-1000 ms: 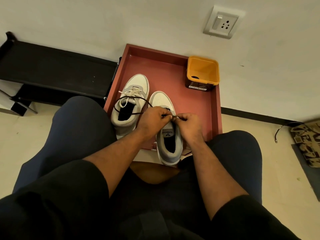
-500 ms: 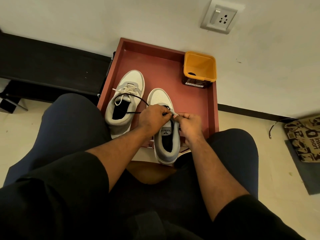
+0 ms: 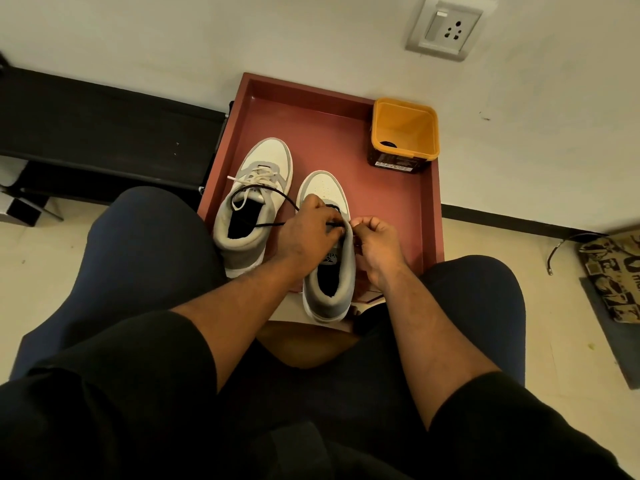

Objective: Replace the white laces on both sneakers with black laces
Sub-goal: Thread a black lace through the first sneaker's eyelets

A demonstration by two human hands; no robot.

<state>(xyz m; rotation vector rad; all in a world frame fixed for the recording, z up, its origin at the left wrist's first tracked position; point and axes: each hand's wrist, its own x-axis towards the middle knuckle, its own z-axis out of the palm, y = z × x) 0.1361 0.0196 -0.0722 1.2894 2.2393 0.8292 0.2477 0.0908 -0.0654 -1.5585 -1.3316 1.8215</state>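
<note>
**Operator:** Fingers (image 3: 334,228) of my left hand (image 3: 308,233) are curled round the black lace (image 3: 263,194) over the right sneaker's tongue. The right hand (image 3: 375,242) pinches something at the same spot, thumb against curled fingers; most likely the lace's other end, though I cannot see it clearly.

**Listener:** Start with the big things. Where does everything sit?

**Operator:** I sit on the floor, knees spread, facing a red tray (image 3: 398,209) pushed against the wall. Both sneakers stand in it, toes pointing away from me. A yellow tub (image 3: 403,133) sits in the far right corner of the tray.

**Listener:** And the shoes?

**Operator:** The left sneaker (image 3: 256,202) keeps its white lace (image 3: 254,180), loosely tied. The right sneaker (image 3: 327,265) is under my hands, its white lace gone as far as I can see.

**Listener:** What has changed in the last second?

**Operator:** My left hand has slid forward toward the toe, and the hands sit closer together. The black lace's slack loops out over the left sneaker's opening, much as it did before.

**Listener:** Meaning?

**Operator:** I judge the black lace is being threaded through the right sneaker's eyelets. The left sneaker is untouched, so less than half is done.
</note>
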